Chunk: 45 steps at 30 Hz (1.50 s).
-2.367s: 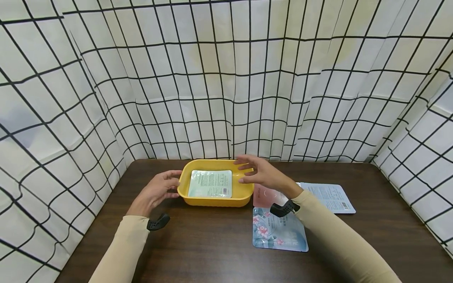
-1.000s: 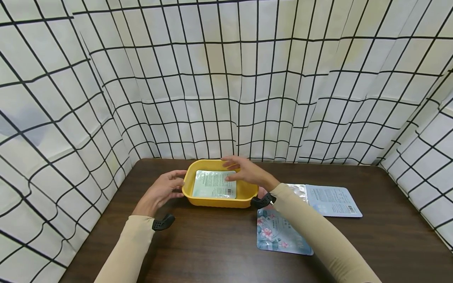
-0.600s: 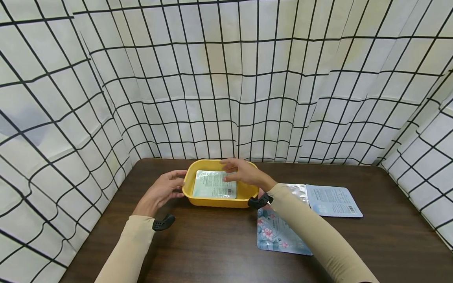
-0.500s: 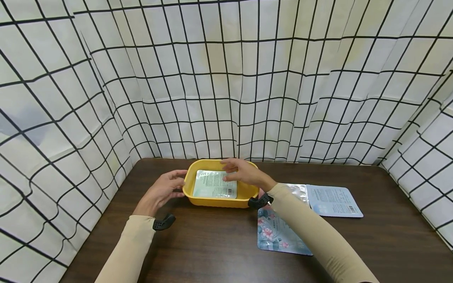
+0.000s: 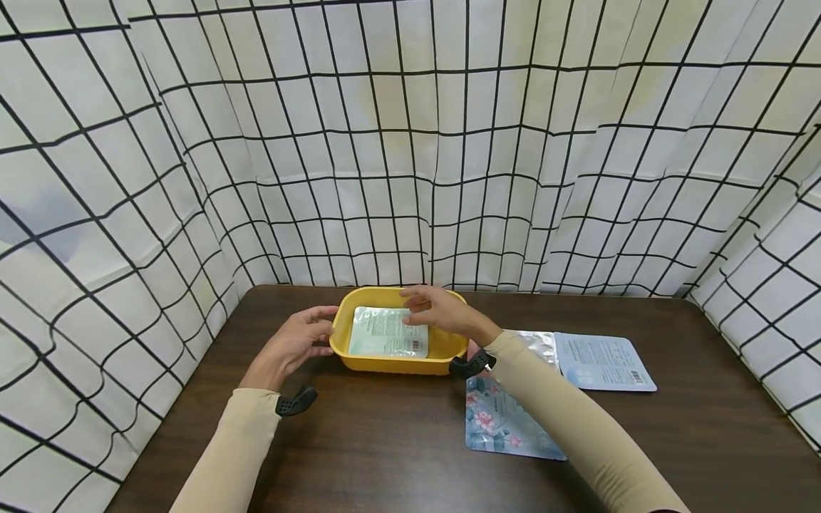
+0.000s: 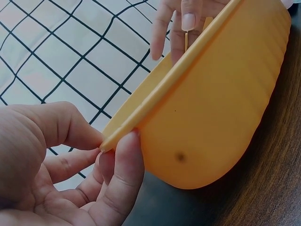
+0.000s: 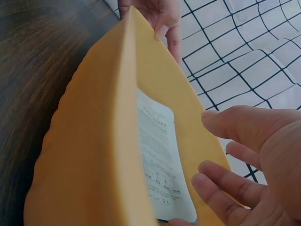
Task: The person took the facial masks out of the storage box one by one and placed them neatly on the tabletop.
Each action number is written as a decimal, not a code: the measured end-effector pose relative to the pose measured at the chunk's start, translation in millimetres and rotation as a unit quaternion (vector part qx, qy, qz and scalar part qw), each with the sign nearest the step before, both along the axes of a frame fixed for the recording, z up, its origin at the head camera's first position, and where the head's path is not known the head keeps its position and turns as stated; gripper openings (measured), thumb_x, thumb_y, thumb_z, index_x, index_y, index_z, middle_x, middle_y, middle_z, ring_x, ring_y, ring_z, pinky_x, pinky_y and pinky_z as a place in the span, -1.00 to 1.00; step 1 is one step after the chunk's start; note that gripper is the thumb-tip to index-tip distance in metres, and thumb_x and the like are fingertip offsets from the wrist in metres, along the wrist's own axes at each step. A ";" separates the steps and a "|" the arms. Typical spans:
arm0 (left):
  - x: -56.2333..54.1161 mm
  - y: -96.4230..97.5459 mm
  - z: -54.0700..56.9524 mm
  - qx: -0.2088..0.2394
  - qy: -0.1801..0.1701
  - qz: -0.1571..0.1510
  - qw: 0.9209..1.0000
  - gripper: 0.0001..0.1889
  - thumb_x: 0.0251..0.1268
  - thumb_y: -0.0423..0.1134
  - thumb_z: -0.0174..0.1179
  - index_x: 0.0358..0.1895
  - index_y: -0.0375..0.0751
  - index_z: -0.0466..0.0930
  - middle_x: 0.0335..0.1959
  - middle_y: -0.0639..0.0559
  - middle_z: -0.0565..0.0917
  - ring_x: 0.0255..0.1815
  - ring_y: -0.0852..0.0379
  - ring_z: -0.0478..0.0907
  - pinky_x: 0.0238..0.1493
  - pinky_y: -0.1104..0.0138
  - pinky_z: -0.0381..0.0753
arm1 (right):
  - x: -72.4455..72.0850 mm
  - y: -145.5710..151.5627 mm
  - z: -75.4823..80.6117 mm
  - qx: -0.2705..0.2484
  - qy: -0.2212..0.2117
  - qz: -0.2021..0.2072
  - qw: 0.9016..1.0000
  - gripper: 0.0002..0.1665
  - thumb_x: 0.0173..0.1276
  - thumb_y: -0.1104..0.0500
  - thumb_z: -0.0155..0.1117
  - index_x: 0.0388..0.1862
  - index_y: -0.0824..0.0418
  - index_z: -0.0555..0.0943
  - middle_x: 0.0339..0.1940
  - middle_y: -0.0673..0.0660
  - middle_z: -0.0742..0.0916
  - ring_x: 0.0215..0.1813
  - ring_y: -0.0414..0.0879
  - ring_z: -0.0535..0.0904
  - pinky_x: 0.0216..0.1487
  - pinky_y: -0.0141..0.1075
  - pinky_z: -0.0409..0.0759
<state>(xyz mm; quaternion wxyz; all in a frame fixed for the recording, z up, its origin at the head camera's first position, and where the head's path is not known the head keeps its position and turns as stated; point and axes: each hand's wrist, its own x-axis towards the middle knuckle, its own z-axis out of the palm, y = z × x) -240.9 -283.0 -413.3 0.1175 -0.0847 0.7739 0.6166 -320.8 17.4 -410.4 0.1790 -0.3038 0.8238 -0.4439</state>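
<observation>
Head view: we list one yellow tray (image 5: 398, 365) on the tabletop (image 5: 359, 442), green packet (image 5: 385, 333) lying inside, apparently for containment; left wrist view: left hand (image 6: 70, 169), fingers pinching the tray's rim, we judge to steady it; right wrist view: right hand (image 7: 277, 155), fingers loosely spread, gripping nothing, near the packet.

Your head view is bright and even, with soft sheen on the table (image 5: 378, 434) and glints on the silver packet (image 5: 544, 343); your wrist views look dimmer, the yellow tray (image 7: 123, 141) blurring along its near rim in the right one.
</observation>
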 end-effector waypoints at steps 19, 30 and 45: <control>0.9 0.3 0.0 0.001 -0.001 -0.005 1.000 -0.39 0.45 -0.36 0.02 0.55 -0.17 0.23 0.15 -0.26 0.53 -0.07 -0.02 0.54 -0.11 0.26 0.72 | 8.6 -2.8 -4.1 -0.039 -0.050 -0.098 0.993 -0.45 0.39 0.13 0.39 0.33 0.16 0.57 0.35 0.13 0.61 0.34 0.06 0.51 0.31 -0.03 0.55; 0.9 -0.9 0.0 0.004 0.002 -0.006 1.000 -0.38 0.45 -0.36 0.03 0.56 -0.17 0.22 0.19 -0.30 0.53 -0.10 -0.03 0.56 -0.11 0.28 0.73 | 17.0 -9.6 -2.7 -0.100 -0.113 -0.207 0.967 -0.55 0.36 0.29 0.38 0.21 0.31 0.57 0.27 0.27 0.58 0.20 0.09 0.58 0.14 -0.11 0.68; -0.8 -1.0 -3.7 0.003 0.006 0.000 1.000 -0.39 0.43 -0.38 0.02 0.54 -0.18 0.24 0.10 -0.25 0.52 -0.12 -0.01 0.54 -0.15 0.28 0.72 | 27.7 -11.1 -1.9 -0.092 -0.110 -0.235 0.961 -0.52 0.29 0.35 0.42 0.19 0.28 0.57 0.27 0.24 0.57 0.12 0.08 0.63 0.03 -0.19 0.72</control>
